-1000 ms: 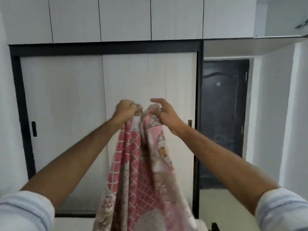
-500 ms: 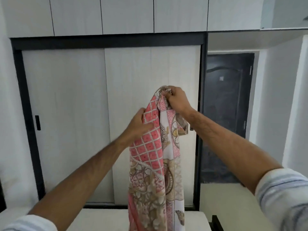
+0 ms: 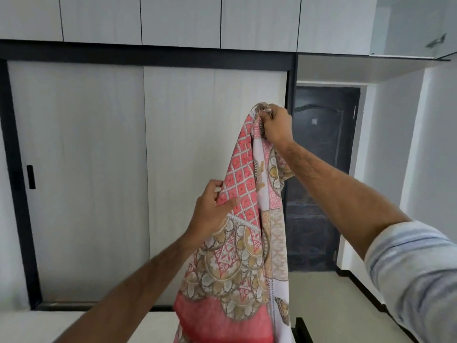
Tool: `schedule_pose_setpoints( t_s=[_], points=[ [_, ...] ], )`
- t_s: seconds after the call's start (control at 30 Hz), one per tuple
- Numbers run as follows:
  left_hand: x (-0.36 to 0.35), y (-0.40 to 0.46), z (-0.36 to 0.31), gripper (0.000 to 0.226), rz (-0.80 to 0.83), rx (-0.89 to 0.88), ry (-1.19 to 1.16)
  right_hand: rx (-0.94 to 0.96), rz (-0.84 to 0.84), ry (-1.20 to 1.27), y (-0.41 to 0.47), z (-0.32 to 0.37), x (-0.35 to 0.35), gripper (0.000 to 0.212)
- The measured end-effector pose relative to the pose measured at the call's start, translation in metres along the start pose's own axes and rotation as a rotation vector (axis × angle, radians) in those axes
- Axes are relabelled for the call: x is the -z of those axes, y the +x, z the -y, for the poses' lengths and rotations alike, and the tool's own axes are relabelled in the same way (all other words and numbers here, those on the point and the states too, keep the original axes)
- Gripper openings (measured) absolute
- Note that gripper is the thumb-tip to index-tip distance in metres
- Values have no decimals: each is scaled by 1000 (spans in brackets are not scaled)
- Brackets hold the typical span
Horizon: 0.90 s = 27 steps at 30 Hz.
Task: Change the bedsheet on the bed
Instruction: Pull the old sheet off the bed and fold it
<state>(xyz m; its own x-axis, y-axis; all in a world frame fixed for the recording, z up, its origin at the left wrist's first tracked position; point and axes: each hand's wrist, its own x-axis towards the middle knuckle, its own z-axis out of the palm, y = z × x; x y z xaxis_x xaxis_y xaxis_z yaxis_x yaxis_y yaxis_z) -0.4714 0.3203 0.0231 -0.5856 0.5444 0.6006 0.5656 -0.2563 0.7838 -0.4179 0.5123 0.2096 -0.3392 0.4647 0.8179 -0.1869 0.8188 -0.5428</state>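
Note:
A pink, red and beige patterned bedsheet (image 3: 247, 243) hangs bunched in front of me, its lower end running out of the bottom of the view. My right hand (image 3: 277, 125) grips its top corner, raised high at centre right. Lower and to the left, my left hand (image 3: 212, 211) pinches the sheet's left edge between thumb and fingers. The white bare mattress of the bed (image 3: 37, 325) shows along the bottom left.
A wardrobe with pale sliding doors (image 3: 99, 169) and a black frame fills the wall ahead, with upper cabinets (image 3: 173, 18) above. A dark door (image 3: 321, 174) stands in a passage at the right. A black bed corner (image 3: 300, 328) sits at the bottom.
My hands have parted: the right one lifted the sheet's corner up and to the right, the left slid down along the edge. The sheet has opened out a little.

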Motion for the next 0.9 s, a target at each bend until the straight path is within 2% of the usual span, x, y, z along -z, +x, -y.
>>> schedule_pose_setpoints(
  t_s=[0.1,0.17,0.3,0.43,0.5,0.57,0.63,0.7,0.77,0.83,0.9],
  points=[
    [8,-8,24,52,58,72,160,-57,-73,18,7,-11,17,25],
    [15,-18,41,50,20,64,199,-83,-120,1,12,-19,30,25],
    [39,-21,59,35,-52,-156,628,-108,-130,-103,16,-43,55,25],
    [65,-10,63,40,-131,-475,845,-149,-107,-121,8,-69,65,25],
    [74,-5,65,40,-102,-546,906,-163,-106,-152,3,-79,66,26],
    [79,-4,68,34,-17,-452,940,-175,-104,-165,1,-86,66,26],
    [84,-1,78,27,48,-258,957,-173,-95,-177,-2,-86,66,26],
    [95,7,90,25,-18,-14,769,-155,-55,-172,-1,-88,66,25],
    [109,16,91,27,-184,153,470,-130,17,-146,1,-87,68,22],
    [121,23,83,34,-347,143,404,-85,108,-55,1,-86,70,19],
    [136,25,72,27,-415,1,602,-63,177,109,-1,-83,73,20]
  ],
)
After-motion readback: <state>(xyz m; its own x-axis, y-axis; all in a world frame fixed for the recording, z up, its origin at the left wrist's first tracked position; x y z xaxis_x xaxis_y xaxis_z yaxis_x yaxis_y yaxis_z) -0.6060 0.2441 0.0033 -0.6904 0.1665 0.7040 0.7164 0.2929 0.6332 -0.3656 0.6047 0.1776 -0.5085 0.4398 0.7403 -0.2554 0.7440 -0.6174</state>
